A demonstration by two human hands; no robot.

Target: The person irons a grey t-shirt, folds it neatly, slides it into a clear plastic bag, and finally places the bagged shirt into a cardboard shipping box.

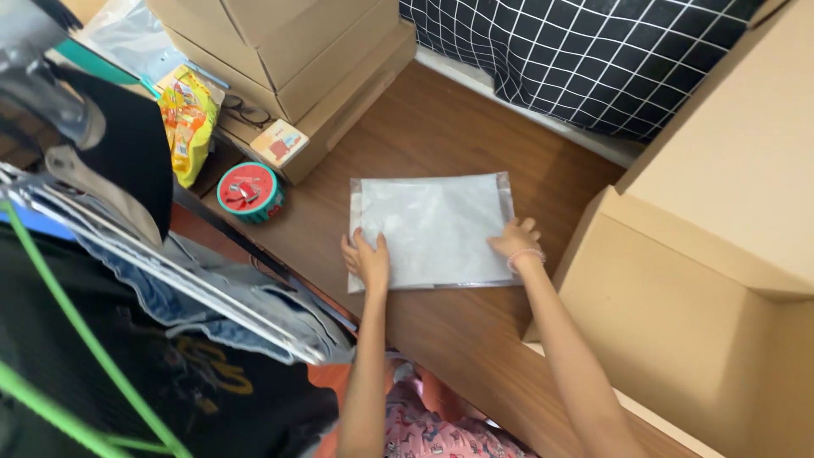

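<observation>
A flat silvery plastic bag (432, 229) lies squared up on the wooden tabletop (441, 127), already smoothed. The left hand (366, 259) presses its near left corner with fingers spread flat; the right hand (515, 240) rests open on its near right edge. Neither grips it.

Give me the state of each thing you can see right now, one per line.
Plastic bag: lying flat on the wooden floor.
Left hand: open, palm pressed on the bag's near left corner.
Right hand: open, fingers resting on the bag's right edge.
Round tin: lid on.
Large cardboard box: open, flap raised.
Stacked flat boxes: closed.
</observation>
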